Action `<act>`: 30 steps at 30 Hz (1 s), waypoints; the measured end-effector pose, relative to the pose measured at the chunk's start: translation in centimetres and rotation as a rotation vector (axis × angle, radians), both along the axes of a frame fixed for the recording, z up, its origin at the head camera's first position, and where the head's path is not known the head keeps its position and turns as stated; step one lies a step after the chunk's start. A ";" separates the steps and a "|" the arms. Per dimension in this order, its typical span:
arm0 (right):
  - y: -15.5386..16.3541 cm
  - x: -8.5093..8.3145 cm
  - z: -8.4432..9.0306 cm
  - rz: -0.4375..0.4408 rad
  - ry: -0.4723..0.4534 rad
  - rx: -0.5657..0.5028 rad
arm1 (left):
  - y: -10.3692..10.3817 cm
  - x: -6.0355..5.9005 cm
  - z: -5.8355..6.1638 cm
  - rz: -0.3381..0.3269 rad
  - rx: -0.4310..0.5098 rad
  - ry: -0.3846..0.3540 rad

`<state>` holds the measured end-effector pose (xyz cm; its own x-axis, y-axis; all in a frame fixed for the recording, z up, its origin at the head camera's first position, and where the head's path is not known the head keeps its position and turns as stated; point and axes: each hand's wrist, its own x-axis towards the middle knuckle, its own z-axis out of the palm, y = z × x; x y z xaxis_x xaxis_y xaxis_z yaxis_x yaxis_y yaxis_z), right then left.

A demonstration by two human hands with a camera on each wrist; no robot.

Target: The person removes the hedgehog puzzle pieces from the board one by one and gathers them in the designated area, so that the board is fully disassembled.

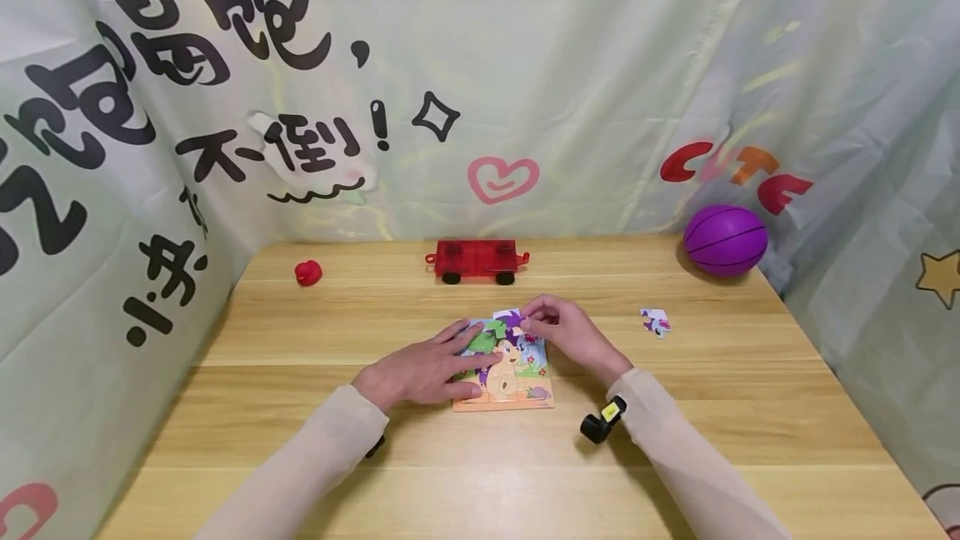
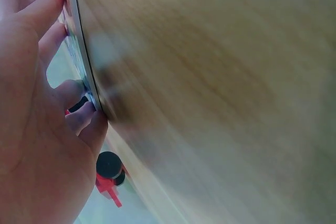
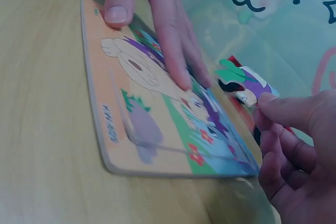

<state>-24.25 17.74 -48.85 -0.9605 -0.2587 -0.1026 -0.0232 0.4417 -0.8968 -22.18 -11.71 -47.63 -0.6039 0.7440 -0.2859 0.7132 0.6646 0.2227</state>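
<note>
A jigsaw puzzle board [image 1: 501, 406] with a cartoon hedgehog picture lies flat on the wooden table. Across its left side my left hand [image 1: 420, 369] rests with fingers spread and extended, touching the picture and the board's edge. My right hand [image 3: 296, 145] pinches a purple, green and white puzzle piece [image 3: 254, 80] between thumb and fingers. In the right wrist view that piece is tilted and raised off the board's far edge. Another loose puzzle piece [image 1: 656, 322] lies on the table, right of my right hand.
Behind the board stands a red toy wagon [image 1: 476, 260] with black wheels. A small red rubber duck [image 1: 307, 273] sits at the back left. At the back right corner rests a purple ball [image 1: 725, 241]. Printed curtains [image 1: 600, 107] hang around the table [image 1: 300, 407].
</note>
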 end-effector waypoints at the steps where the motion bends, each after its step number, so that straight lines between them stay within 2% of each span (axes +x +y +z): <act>1: 0.3 0.0 0.1 -0.002 -0.004 -0.008 | 0.0 0.0 0.0 0.001 0.002 -0.001; 6: 2.6 0.3 0.7 -0.023 0.023 -0.024 | -0.1 0.1 0.0 0.011 0.003 -0.006; 13: 7.3 0.6 1.5 -0.100 0.070 0.043 | -0.1 0.1 -0.1 0.005 0.017 -0.002; 18: 10.5 1.0 1.8 -0.119 0.080 0.085 | 0.0 0.1 0.0 0.000 0.019 -0.004; 30: 14.7 1.5 0.8 -0.137 0.125 0.239 | 0.0 0.2 0.1 0.009 0.019 -0.005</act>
